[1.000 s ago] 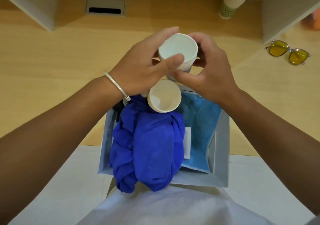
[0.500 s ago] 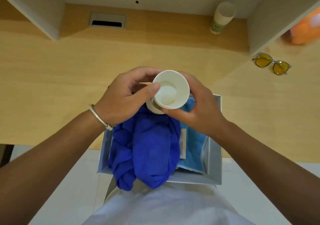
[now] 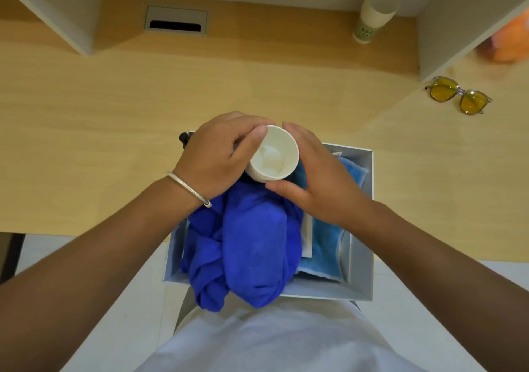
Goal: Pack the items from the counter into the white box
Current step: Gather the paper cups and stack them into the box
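Fingers (image 3: 254, 139) of the left hand (image 3: 217, 156) and the right hand (image 3: 312, 182) clasp the paper cup (image 3: 272, 158) over the white box (image 3: 360, 228); best lower it upright beside the blue cloth (image 3: 252, 242).

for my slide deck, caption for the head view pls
Both hands set a white paper cup into the white box.

Cup (image 3: 272, 154) above cloth (image 3: 252, 245) in box (image 3: 362, 222) — sunglasses (image 3: 458, 94) far right, bottle (image 3: 375, 13) behind.
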Available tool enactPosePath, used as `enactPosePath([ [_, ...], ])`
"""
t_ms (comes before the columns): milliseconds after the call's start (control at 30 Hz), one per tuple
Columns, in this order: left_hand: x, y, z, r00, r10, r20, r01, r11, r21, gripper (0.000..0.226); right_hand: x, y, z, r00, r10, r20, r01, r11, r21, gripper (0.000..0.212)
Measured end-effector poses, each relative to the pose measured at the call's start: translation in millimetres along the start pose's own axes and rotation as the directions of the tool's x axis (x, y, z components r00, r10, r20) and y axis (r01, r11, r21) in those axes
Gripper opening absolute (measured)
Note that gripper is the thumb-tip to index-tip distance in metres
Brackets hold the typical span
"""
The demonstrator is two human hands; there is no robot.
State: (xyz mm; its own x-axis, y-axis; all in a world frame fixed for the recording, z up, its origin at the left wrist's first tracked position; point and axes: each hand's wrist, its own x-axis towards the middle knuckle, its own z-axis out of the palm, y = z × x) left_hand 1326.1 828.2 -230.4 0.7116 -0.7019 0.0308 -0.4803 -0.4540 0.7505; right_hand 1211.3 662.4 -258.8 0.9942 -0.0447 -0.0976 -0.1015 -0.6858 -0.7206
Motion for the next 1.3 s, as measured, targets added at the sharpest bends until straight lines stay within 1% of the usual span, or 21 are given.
enactPosePath([
  [33,-0.3,-2.5,1.1,1.0,0.007,0.001,-0.007,0.998,0.057,0.031,-0.3,1.6,0.6,1.0,-0.006,0.014,0.007,0.997,-0.079,0.09],
  [100,-0.4,-7.2,2.4,1.0,-0.011,0.013,0.009,0.996,0.087,0.033,-0.3,2.3,-0.8,0.999,-0.03,0.027,0.035,0.979,-0.202,0.09],
  [200,0.5,-7.7,-0.1,0.998,-0.029,0.059,0.025,0.998,0.06,0.037,1.0,-0.9,-13.5,0.996,-0.009,0.089,0.029,0.974,-0.223,0.093],
  [267,4.9,-4.4,-7.8,0.994,-0.056,0.094,0.054,0.998,0.028,0.044,1.5,-1.0,-31.1,0.993,0.005,0.118,0.022,0.972,-0.234,0.09],
  [300,10.1,-1.5,-13.4,0.992,-0.074,0.1,0.073,0.997,0.014,0.048,1.9,1.5,-41.9,0.995,0.01,0.103,0.015,0.972,-0.236,0.086],
  [367,26.0,5.0,-24.8,0.993,-0.077,0.089,0.074,0.997,0.028,0.054,3.8,9.4,-65.7,0.999,0.032,0.015,-0.029,0.978,-0.206,0.072],
  [433,50.2,13.5,-30.4,0.995,-0.045,0.093,0.034,0.993,0.117,0.057,9.9,25.3,-88.1,0.992,0.068,-0.111,-0.091,0.972,-0.217,0.062],
  [533,101.7,22.3,-15.2,0.984,-0.027,0.174,-0.019,0.966,0.258,0.059,27.9,63.8,-113.5,0.964,0.153,-0.218,-0.217,0.928,-0.305,0.06],
  [633,160.1,24.0,22.2,0.96,-0.058,0.275,-0.04,0.94,0.339,0.069,54.3,111.7,-129.2,0.93,0.256,-0.263,-0.332,0.892,-0.307,0.064],
  [700,197.3,25.7,49.7,0.939,-0.12,0.323,-0.002,0.936,0.353,0.077,70.9,141.8,-136.2,0.898,0.346,-0.272,-0.418,0.865,-0.279,0.069],
  [767,234.1,26.4,75.2,0.926,-0.187,0.329,0.074,0.943,0.325,0.082,84.4,167.9,-140.2,0.867,0.412,-0.282,-0.474,0.855,-0.21,0.072],
  [900,295.9,27.4,117.3,0.944,-0.204,0.26,0.144,0.962,0.233,0.091,107.9,205.4,-141.2,0.805,0.512,-0.301,-0.552,0.832,-0.06,0.075],
  [967,320.6,28.6,135.8,0.953,-0.224,0.203,0.186,0.964,0.191,0.097,114.1,219.7,-141.1,0.779,0.544,-0.313,-0.565,0.825,0.027,0.075],
  [1000,331.6,29.2,143.8,0.959,-0.221,0.179,0.189,0.966,0.179,0.1,115.3,225.6,-141.1,0.772,0.552,-0.314,-0.565,0.823,0.056,0.074],
  [1067,349.6,29.0,158.3,0.974,-0.165,0.158,0.131,0.971,0.202,0.104,113.2,235.3,-142.1,0.766,0.561,-0.314,-0.563,0.821,0.094,0.07],
  [1167,368.8,27.8,174.4,0.976,-0.08,0.201,0.016,0.954,0.3,0.105,105.1,246.8,-139.7,0.775,0.541,-0.328,-0.53,0.838,0.128,0.064],
  [1233,377.8,28.7,181.4,0.978,-0.084,0.192,0.027,0.959,0.282,0.101,101.2,251.0,-138.8,0.771,0.546,-0.328,-0.521,0.837,0.166,0.063],
  [1300,383.8,30.1,186.8,0.986,-0.082,0.148,0.043,0.967,0.251,0.094,99.5,251.9,-139.8,0.768,0.555,-0.321,-0.517,0.832,0.2,0.062],
])
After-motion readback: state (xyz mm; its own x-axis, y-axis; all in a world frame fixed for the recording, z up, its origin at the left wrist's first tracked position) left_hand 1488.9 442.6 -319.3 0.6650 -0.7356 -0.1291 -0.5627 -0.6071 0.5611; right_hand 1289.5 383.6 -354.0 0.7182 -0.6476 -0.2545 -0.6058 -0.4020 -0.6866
